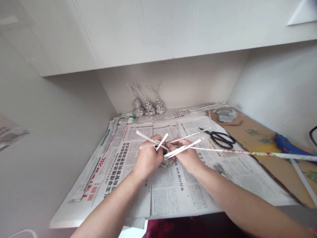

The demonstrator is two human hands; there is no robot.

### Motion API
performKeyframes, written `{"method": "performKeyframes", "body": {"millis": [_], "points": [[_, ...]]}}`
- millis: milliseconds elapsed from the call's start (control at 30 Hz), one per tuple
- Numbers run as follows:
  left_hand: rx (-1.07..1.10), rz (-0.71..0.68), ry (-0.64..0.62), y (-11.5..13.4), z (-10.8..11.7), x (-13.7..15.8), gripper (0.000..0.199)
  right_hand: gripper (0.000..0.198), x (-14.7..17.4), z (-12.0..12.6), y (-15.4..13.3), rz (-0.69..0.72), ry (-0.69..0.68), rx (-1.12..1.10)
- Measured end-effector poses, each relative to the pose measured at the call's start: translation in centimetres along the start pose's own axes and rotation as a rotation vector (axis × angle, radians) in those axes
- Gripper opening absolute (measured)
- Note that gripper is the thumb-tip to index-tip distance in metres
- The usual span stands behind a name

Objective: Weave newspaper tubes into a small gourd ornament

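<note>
A partly woven piece of rolled newspaper rests on the newspaper sheets, with several paper tubes sticking out of its top. My left hand wraps round its left side, fingers closed on the piece and its tubes. On the right side my right hand pinches the tubes, its fingertips close to those of the left. A long patterned paper tube runs from the right hand far out to the right. Both hands cover much of the woven body.
Three small gourd-shaped woven pieces stand at the back wall beside a bundle of paper tubes. Black scissors lie right of my hands. Farther right are cardboard, a grey cloth-like lump and a blue glue gun. A cabinet overhangs.
</note>
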State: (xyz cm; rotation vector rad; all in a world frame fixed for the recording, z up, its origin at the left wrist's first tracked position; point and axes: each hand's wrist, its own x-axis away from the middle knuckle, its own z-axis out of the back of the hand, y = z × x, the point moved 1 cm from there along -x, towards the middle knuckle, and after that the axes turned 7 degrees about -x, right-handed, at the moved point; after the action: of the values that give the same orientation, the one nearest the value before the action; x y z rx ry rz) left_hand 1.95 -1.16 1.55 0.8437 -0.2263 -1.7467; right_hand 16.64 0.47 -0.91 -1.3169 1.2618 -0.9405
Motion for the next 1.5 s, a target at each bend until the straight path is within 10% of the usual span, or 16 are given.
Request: {"method": "performKeyframes", "body": {"millis": [233,400,533,1500], "points": [[0.235,0.025,-0.11,0.4,1.2,-0.4,0.015,0.012,0.1,0.5,-0.7,0.029,0.004,0.175],[0.55,0.002,-0.548,-0.2,3.3,-0.8,0.061,0.01,-0.3,1.2,-1.6,-0.003,-0.035,0.231],[0.732,0.025,-0.733,-1.0,4.0,-1.0,0.053,0.006,-0.9,1.9,-1.8,-0.054,-0.121,0.209],[0.379,0.123,-0.302,-0.4,1.5,-1.1,0.011,0.016,-0.3,1.3,-2.2,0.013,-0.188,0.186]]}}
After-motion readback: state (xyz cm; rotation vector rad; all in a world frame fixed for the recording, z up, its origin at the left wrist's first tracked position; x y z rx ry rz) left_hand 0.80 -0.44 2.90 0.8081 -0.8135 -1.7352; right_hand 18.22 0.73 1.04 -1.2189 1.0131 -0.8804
